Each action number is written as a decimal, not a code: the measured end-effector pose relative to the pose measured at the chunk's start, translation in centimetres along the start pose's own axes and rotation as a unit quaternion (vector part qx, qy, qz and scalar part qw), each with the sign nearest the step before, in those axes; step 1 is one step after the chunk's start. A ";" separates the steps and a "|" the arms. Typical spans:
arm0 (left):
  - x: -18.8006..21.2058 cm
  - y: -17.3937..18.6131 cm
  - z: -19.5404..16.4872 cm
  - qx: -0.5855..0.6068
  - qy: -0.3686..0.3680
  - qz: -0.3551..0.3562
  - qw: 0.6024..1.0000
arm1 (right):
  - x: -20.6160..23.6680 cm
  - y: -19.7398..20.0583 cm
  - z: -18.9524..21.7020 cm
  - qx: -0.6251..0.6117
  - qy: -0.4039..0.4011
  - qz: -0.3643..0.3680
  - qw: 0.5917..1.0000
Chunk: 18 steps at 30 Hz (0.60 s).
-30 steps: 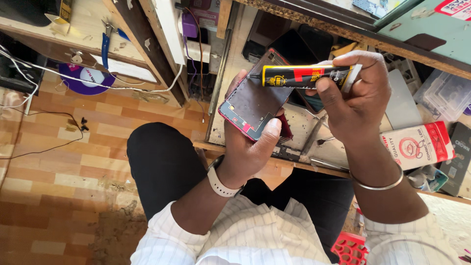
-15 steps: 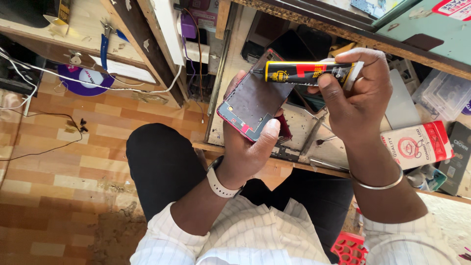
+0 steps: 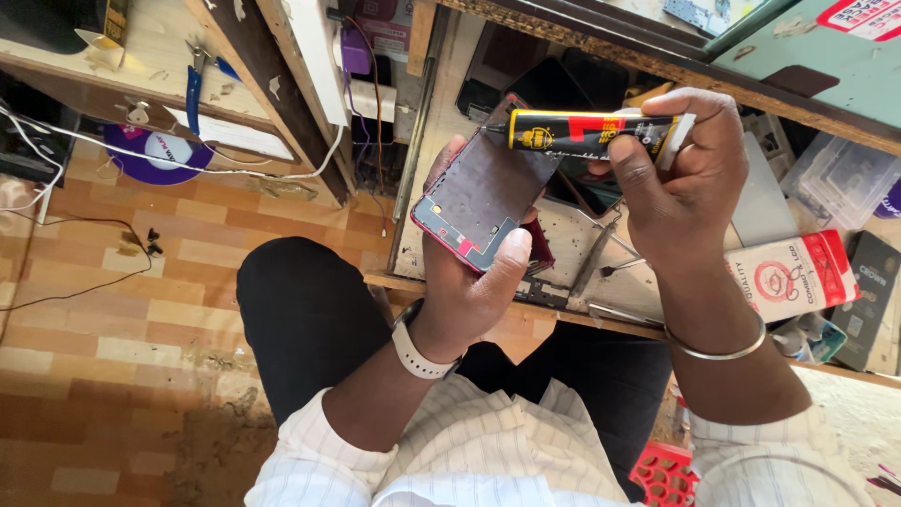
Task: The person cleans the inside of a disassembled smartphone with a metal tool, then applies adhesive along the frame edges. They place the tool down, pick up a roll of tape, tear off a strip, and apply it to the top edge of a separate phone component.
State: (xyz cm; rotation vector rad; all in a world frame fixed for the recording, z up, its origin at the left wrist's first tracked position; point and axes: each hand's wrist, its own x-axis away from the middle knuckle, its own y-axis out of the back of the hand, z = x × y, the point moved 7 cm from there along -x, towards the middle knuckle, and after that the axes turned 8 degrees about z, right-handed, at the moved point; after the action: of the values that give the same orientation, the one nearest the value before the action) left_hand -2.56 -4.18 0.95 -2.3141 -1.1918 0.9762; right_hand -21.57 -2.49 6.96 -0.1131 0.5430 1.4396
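The left hand [image 3: 465, 286] clamped the phone frame [image 3: 483, 192] face-up while the right hand [image 3: 680, 183] squeezed the glue tube [image 3: 587, 131], its nozzle at the frame's twelve o'clock edge.

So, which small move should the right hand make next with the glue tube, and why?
Probably a gentle squeeze while drawing the nozzle along the frame's edge. The right hand holds the glue tube level, its tip at the top corner of the phone frame, which the left hand cradles tilted up. No glue bead shows there.
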 end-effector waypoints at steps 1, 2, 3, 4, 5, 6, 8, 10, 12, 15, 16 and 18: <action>0.0 0.0 -0.1 -0.008 -0.001 -0.002 1.000 | 0.0 0.0 0.0 -0.002 -0.002 -0.001 1.000; 0.0 0.0 -0.1 -0.008 0.000 -0.002 1.000 | -0.1 0.0 -0.1 -0.006 -0.005 -0.004 1.000; 0.0 0.0 -0.1 -0.008 0.000 -0.002 1.000 | -0.1 0.0 -0.1 -0.009 -0.005 -0.005 1.000; -0.1 0.1 -0.1 -0.009 0.001 -0.003 1.000 | -0.2 0.0 -0.1 -0.012 -0.005 -0.006 1.000; -0.1 0.1 -0.1 -0.012 -0.001 -0.002 1.000 | -0.3 0.0 0.0 -0.016 -0.002 -0.006 1.000; -0.1 0.0 -0.2 -0.014 -0.003 -0.002 1.000 | -0.3 -0.1 0.1 -0.015 -0.001 -0.005 1.000; 0.0 0.0 -0.1 -0.008 -0.001 -0.001 1.000 | -0.4 -0.2 0.2 -0.009 -0.003 -0.002 1.000; 0.0 0.1 0.0 0.008 0.005 -0.001 1.000 | -0.4 -0.2 0.1 -0.002 -0.017 -0.011 1.000; 0.0 0.2 0.1 -0.011 0.007 -0.008 1.000 | -0.3 0.0 -0.1 0.003 -0.041 -0.032 0.999; 0.1 0.4 -0.1 -0.059 -0.007 -0.009 0.998 | -0.4 -0.2 0.2 -0.001 -0.013 -0.012 1.000; 0.1 0.4 -0.2 -0.078 -0.015 -0.007 0.997 | -0.4 -0.2 0.3 -0.003 -0.007 -0.008 1.000; 0.1 0.5 -0.1 -0.068 -0.008 -0.009 0.998 | -0.4 -0.1 0.2 -0.004 -0.007 -0.009 1.000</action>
State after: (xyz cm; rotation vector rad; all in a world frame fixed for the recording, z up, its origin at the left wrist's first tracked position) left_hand -2.21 -4.36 0.69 -2.3980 -1.3209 0.9351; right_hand -21.41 -2.80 7.27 -0.1136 0.5236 1.4244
